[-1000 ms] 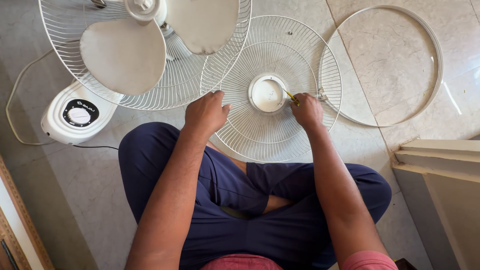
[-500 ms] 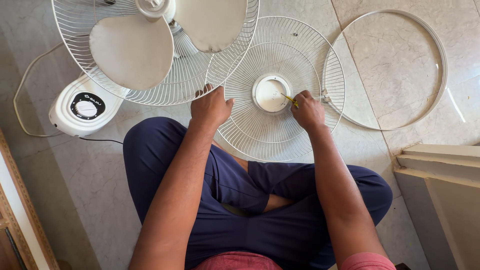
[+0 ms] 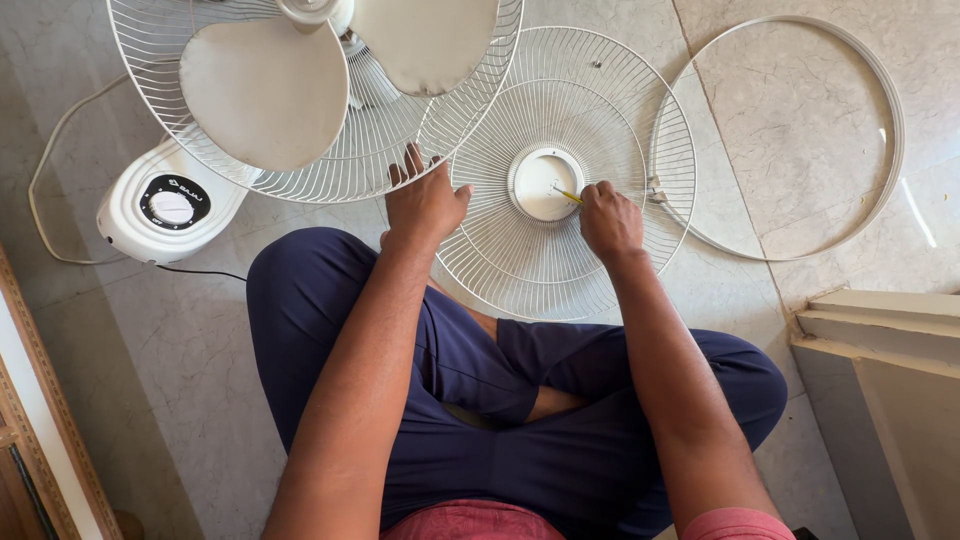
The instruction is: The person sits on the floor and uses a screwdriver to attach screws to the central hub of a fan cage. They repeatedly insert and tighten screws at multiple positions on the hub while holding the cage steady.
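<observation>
Grille work is occupying both our hands: the loose white wire guard (image 3: 560, 250) is lying flat on the marble floor (image 3: 780, 130), just in front of our crossed legs (image 3: 480, 400). Our right fingers (image 3: 600, 195) are closing tightly around a thin yellow-handled tool (image 3: 568, 195), and we are pressing its tip against the rim of the guard's round white centre cap (image 3: 540, 180). Our right hand (image 3: 610, 222) is resting on the wires just right of that cap. Our left fingers (image 3: 412, 165) are spreading loosely over the guard's left edge, where it is meeting the rim of the fan's rear cage (image 3: 330, 170); our left hand (image 3: 425, 200) is lying flat there, gripping nothing that we can make out. Beyond it, the cage is holding the pale fan blades (image 3: 265, 90), and the fan's white base (image 3: 165, 210) with its dark round dial is sitting towards the floor's left side, a white cord (image 3: 40, 190) looping beside it. Right of the guard, a thin plastic ring (image 3: 890, 110) is lying on the floor, touching the guard's right edge. A cream stepped ledge (image 3: 880, 330) is sitting at the right edge.
</observation>
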